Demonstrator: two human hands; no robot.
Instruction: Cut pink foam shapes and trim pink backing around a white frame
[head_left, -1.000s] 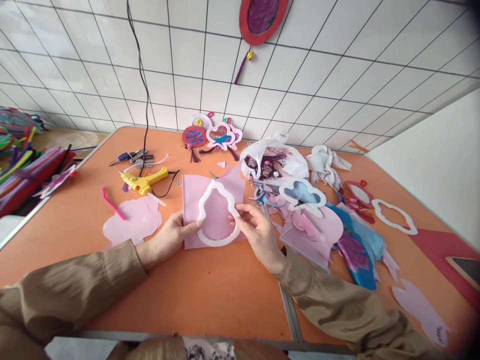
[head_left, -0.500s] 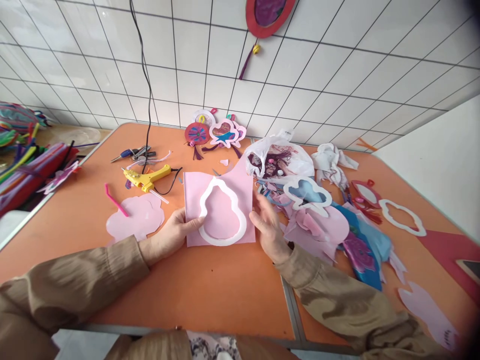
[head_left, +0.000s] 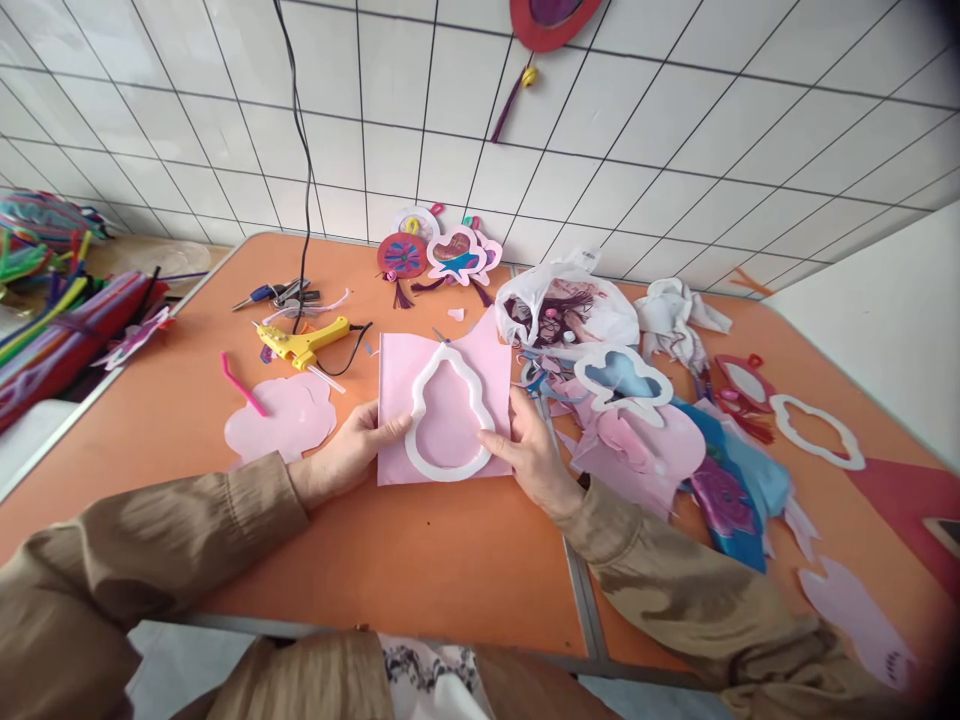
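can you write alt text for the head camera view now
A person's left hand and right hand hold a white pear-shaped frame against a pink sheet over an orange table. A yellow glue gun lies to the left; a white plastic bag and pink scraps lie to the right.

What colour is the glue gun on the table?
Yellow: the glue gun shows best in the head view.

Soft bright light, dark right corners
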